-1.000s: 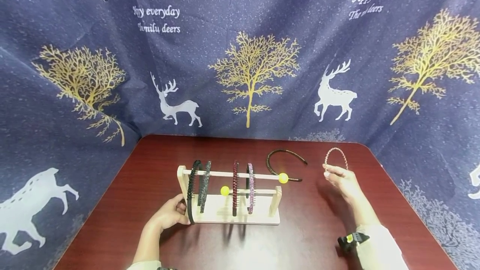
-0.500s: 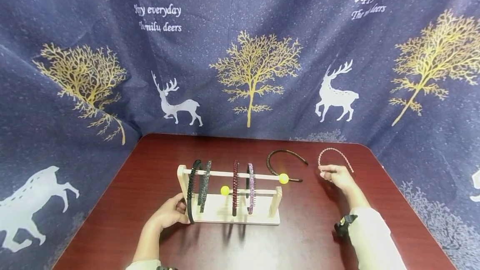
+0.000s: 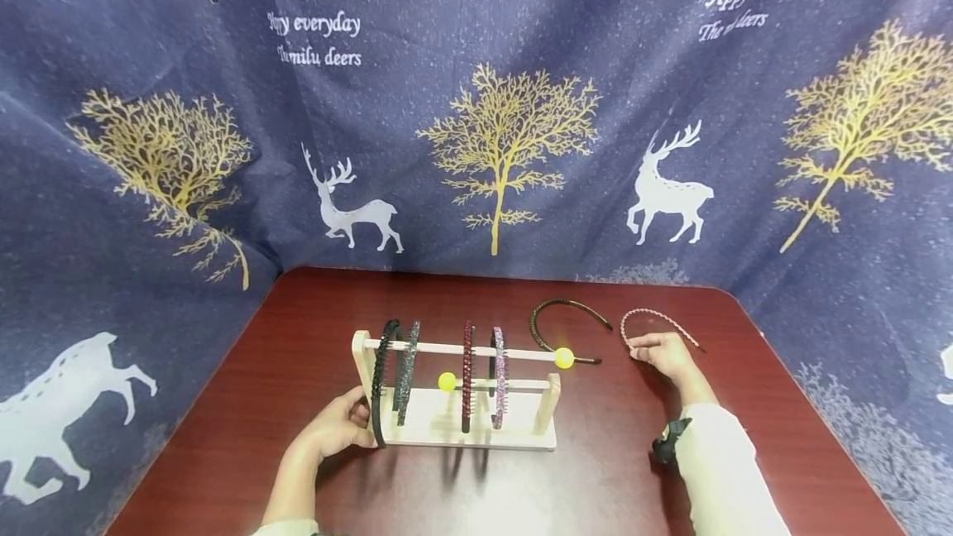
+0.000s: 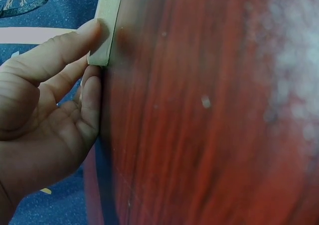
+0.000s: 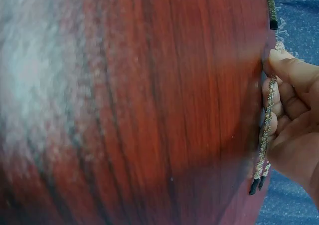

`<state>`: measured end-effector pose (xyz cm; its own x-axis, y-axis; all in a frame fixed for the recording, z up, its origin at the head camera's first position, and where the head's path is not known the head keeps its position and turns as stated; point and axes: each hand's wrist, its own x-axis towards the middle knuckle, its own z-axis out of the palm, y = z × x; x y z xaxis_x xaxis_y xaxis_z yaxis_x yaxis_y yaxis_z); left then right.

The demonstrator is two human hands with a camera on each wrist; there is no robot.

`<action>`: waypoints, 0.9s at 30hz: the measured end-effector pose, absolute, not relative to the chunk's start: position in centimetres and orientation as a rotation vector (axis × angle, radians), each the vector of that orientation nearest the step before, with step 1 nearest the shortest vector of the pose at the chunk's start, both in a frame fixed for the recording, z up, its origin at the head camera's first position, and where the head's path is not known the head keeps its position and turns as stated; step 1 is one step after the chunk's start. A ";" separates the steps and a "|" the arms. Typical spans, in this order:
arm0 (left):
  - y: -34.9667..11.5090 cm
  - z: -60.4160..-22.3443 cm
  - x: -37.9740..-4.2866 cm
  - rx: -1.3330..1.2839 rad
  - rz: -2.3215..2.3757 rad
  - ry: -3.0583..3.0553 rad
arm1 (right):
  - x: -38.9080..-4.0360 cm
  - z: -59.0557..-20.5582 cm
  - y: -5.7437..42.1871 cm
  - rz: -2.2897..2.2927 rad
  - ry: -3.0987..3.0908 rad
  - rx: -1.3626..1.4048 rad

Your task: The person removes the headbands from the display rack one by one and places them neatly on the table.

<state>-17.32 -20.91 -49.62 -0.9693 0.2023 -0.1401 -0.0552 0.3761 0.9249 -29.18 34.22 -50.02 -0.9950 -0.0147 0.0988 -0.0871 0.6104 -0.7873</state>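
Note:
At the table's right side my right hand (image 3: pixel 670 358) pinches a pink beaded headband (image 3: pixel 646 311) between thumb and fingers. In the right wrist view the headband (image 5: pixel 266 120) shows gold-pink beads and dark tips, and part of it is covered by the fingers. My left hand (image 3: pixel 331 428) grips the left end of a pale wooden headband rack (image 3: pixel 439 412); the left wrist view has the thumb on the base's edge (image 4: pixel 107 40). Hanging on the rack are a black headband (image 3: pixel 378 391), a dark grey glitter one (image 3: pixel 407 375), a red one (image 3: pixel 467 379) and a purple one (image 3: pixel 500 387).
Behind the rack's right end a bronze-brown headband (image 3: pixel 533 323) lies on the red-brown table (image 3: pixel 596 453). Yellow balls (image 3: pixel 563 358) cap the rack's bars. A blue curtain (image 3: pixel 447 189) with deer and trees hangs beyond the table's back edge.
The right hand has moved left and slightly lower with the pink headband, whose arch has tipped from upright to nearly flat, closer to the bronze-brown one. The left hand has stayed on the rack.

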 end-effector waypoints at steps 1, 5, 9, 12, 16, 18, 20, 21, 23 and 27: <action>-20.9 -49.6 -17.3 0.132 1.633 2.401 | -29.3 -50.1 34.1 1.351 -2.746 0.085; -21.0 -49.5 -17.2 0.138 1.630 2.406 | -29.6 -50.0 33.5 1.361 -2.746 0.089; -21.1 -49.6 -17.4 0.141 1.623 2.402 | -29.8 -50.0 32.8 1.287 -2.793 0.088; -21.1 -49.7 -17.6 0.149 1.623 2.390 | -30.0 -50.1 32.4 1.241 -2.832 0.086; -21.1 -49.7 -17.5 0.157 1.621 2.403 | -30.4 -50.2 32.2 1.251 -2.841 0.109; -21.1 -49.7 -17.5 0.160 1.618 2.410 | -30.4 -50.2 32.2 1.236 -2.846 0.138; -21.1 -49.7 -17.5 0.166 1.617 2.410 | -30.3 -50.2 32.3 1.212 -2.851 0.140; -21.1 -49.7 -17.5 0.165 1.617 2.410 | -30.3 -50.1 32.4 1.212 -2.851 0.132; -21.1 -49.7 -17.5 0.167 1.619 2.408 | -30.1 -50.0 32.6 1.184 -2.864 0.123; -21.0 -49.6 -17.5 0.185 1.619 2.410 | -29.8 -50.0 33.0 1.215 -2.867 0.062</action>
